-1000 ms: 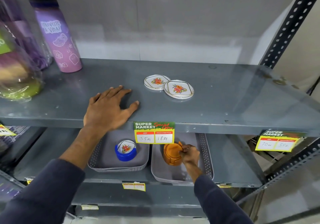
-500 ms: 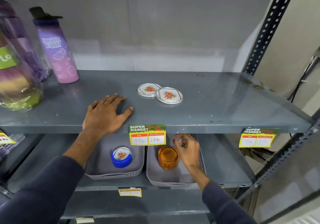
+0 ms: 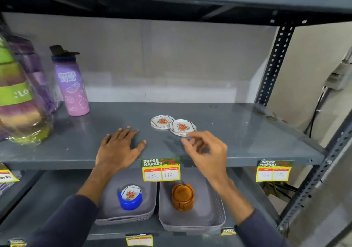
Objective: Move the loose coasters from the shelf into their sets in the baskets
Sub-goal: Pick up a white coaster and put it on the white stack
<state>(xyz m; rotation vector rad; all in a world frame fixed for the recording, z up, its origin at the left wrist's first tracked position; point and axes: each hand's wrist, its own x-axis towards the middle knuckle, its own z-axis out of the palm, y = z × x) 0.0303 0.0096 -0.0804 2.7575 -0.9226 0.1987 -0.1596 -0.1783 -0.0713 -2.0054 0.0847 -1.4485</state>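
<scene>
Two round white coasters with red flower prints lie on the grey shelf (image 3: 238, 136): the left coaster (image 3: 162, 121) and the right coaster (image 3: 182, 127), which overlaps it. My right hand (image 3: 206, 151) hovers just in front of the right coaster, fingers apart and empty. My left hand (image 3: 119, 148) rests flat on the shelf, left of the coasters. On the lower shelf, the left basket (image 3: 146, 210) holds a blue holder (image 3: 130, 202) with a matching floral coaster in it. The right basket (image 3: 213, 220) holds an orange coaster set (image 3: 182, 197).
A purple bottle (image 3: 73, 86) and wrapped bottles (image 3: 18, 101) stand at the shelf's left end. Price tags (image 3: 161, 169) hang on the shelf's front edge. A perforated steel upright (image 3: 274, 63) bounds the right side, with an upper shelf overhead.
My right hand has left the orange set in the lower basket and risen to the shelf, close to the right coaster. The left hand stays flat on the shelf.
</scene>
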